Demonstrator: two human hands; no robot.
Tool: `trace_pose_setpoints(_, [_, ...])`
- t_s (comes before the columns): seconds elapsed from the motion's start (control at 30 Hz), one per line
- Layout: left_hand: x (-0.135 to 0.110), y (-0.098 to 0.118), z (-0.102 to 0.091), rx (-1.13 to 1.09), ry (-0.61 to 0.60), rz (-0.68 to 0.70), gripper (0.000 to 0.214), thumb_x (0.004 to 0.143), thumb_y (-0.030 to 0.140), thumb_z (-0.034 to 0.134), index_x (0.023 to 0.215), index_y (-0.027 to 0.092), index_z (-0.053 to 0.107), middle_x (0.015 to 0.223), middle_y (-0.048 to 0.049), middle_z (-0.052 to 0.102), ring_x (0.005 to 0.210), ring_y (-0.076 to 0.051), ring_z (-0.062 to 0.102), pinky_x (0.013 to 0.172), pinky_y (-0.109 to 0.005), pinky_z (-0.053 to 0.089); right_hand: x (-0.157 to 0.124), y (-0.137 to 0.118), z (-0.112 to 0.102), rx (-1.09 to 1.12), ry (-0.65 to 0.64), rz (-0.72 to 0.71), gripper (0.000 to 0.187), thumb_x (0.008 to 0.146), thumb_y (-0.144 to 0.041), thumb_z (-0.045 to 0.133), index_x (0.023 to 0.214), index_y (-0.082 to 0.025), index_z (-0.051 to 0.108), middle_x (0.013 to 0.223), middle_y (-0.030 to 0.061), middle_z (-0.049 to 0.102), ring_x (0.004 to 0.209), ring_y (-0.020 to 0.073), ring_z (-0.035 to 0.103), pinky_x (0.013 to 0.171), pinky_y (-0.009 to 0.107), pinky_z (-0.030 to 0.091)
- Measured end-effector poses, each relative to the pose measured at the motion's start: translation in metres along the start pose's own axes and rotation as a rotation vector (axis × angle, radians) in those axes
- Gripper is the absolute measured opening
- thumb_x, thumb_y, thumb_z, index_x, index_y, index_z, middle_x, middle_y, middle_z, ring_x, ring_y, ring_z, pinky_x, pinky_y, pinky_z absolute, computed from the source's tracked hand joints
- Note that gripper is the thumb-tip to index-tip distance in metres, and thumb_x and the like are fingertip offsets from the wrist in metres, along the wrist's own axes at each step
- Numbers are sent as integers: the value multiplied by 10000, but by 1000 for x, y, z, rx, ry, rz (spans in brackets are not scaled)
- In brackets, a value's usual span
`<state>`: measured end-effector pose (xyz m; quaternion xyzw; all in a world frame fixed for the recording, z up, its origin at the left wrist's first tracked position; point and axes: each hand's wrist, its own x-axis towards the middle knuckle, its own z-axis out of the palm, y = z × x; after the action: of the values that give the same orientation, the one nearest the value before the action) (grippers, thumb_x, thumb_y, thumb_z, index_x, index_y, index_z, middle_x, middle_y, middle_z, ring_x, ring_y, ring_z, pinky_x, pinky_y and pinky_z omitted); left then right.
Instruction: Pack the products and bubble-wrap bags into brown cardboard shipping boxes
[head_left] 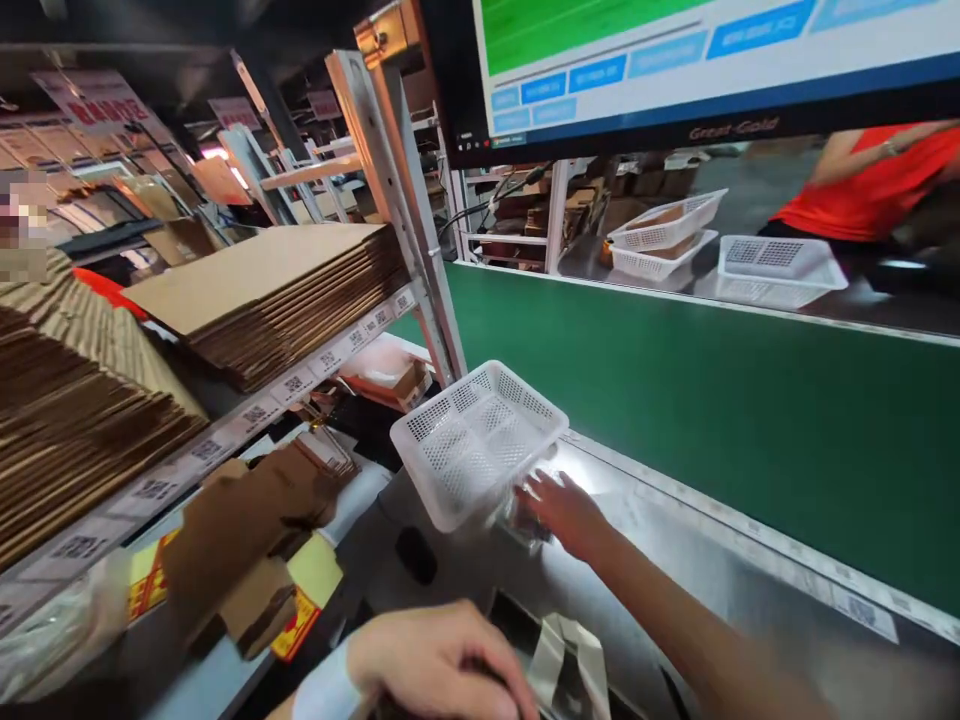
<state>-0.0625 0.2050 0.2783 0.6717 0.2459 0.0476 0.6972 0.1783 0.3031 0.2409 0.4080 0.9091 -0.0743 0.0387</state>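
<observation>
My right hand (564, 512) reaches across the metal table with its fingers stretched out. Its fingertips are over a clear plastic packet (527, 532), whose contents are blurred. Just beyond them sits a white perforated plastic basket (480, 440) with nothing visible inside. At the bottom edge, my left hand (442, 660) has its fingers curled, a white band around the wrist. Whatever is under those fingers is hidden. Close to its right stands a dark box-like thing with a pale paper strip (574, 660).
A green conveyor belt (720, 400) runs behind the metal table (630, 590). Flattened cardboard (262, 275) is stacked on the left shelf. A monitor (675, 130) hangs above. A black mouse (416, 555) lies near the basket. Across the belt are white baskets (780, 265) and a person in red (862, 190).
</observation>
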Motion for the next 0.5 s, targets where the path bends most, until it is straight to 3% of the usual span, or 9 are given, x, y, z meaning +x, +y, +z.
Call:
trace_pose_setpoints(0.1, [-27,-11,-39,-220,667,-81,417,907,620,656,952,218,754,950,-50,803,862,-215,752,859,-339,590,38,9,47,56,-68,-128,715,744,51,602,1406,-215,656,1550,93,626,1474,262,549,1257,522,412])
trace_pose_setpoints(0.13, [-27,-21,-49,-208,802,-128,396,895,594,663,968,213,741,968,-53,802,875,-216,750,866,-347,595,40,11,57,71,-74,-152,683,753,49,581,1385,-197,667,1532,91,643,1473,243,548,1284,510,365])
trace_pose_setpoints(0.17, [-21,-34,-57,-149,857,-186,365,896,555,654,988,210,730,987,-58,803,902,-221,751,876,-355,599,38,14,63,80,-71,-163,667,755,50,560,1379,-162,666,1513,115,655,1472,242,545,1307,517,312])
trace_pose_setpoints(0.23, [1,-58,-68,67,820,-282,293,934,445,592,1025,201,725,1012,-69,808,970,-225,756,909,-360,605,19,20,64,107,-29,-151,680,731,28,570,1393,-102,647,1472,175,669,1464,274,545,1331,559,229])
trace_pose_setpoints(0.33, [53,-76,-73,302,671,-314,296,968,315,568,1193,193,717,1209,-99,804,1138,-229,752,1024,-366,590,-40,27,50,150,85,-7,776,669,-81,655,1443,-89,614,1443,218,671,1432,362,559,1326,654,206])
trace_pose_setpoints(0.43, [111,-71,-69,466,603,-268,580,903,265,703,1459,142,593,1546,-180,630,1451,-287,586,1227,-382,448,-133,15,35,177,293,355,806,734,-293,702,1498,-88,549,1437,255,643,1369,429,589,1263,696,345])
trace_pose_setpoints(0.5, [142,-67,-63,585,583,-268,812,849,287,794,1561,61,474,1656,-271,476,1574,-378,421,1291,-442,351,-201,-10,29,231,467,609,804,845,-414,679,1575,-173,447,1506,243,581,1401,407,553,1202,622,458])
